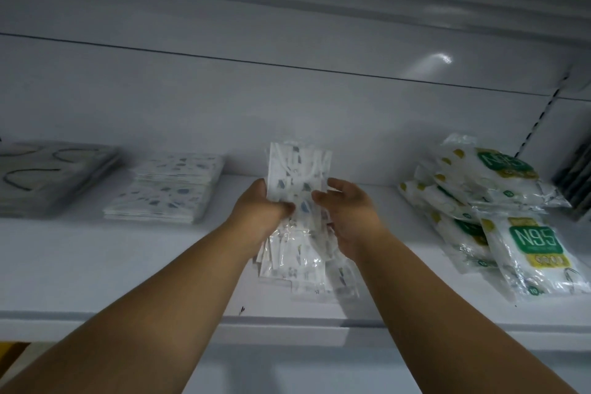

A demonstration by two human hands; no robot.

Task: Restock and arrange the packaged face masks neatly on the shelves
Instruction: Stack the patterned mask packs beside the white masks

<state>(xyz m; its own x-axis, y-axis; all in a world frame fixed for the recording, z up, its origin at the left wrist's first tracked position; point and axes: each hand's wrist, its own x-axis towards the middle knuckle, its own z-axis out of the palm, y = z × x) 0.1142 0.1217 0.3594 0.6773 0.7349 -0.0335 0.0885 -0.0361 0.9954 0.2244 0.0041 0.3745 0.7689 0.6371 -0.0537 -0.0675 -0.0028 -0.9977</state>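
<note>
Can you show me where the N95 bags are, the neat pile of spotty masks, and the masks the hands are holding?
N95 bags (pixel 537 241): head view, green label of the front bag.
neat spotty pile (pixel 179 169): head view, top pack.
held masks (pixel 299 163): head view, upper part above the fingers.

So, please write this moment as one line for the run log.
left hand: grips patterned mask packs | right hand: grips same packs | over shelf | N95 packs: untidy

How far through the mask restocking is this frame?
Partway. Done: a squared stack of patterned packs and a grey-pack stack lie flat on the shelf. In hand: the left hand and right hand hold a bundle of patterned packs over loose packs. Left: those, plus the slumped N95 bags.
</note>
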